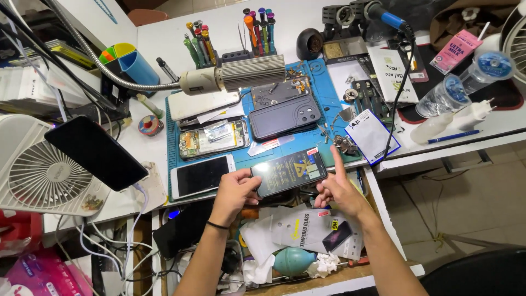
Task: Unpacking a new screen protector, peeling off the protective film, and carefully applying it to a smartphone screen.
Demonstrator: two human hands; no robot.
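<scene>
I hold a black smartphone [289, 171] flat above the front edge of the blue work mat [323, 98]; its glossy screen carries a film with a red tab at the upper right corner. My left hand [234, 193] grips the phone's left end. My right hand [338, 189] steadies the right end, index finger raised and pointing up beside the corner. A white-framed phone [201, 175] lies on the mat just left of my left hand.
On the mat lie a dark phone back cover [285, 116], an opened phone [213, 139] and loose parts. A gooseneck lamp [235, 77] hangs over it. Screwdrivers [230, 35] stand behind. A white fan [44, 175] with a black phone [96, 152] sits left. Packaging [315, 230] fills the drawer below.
</scene>
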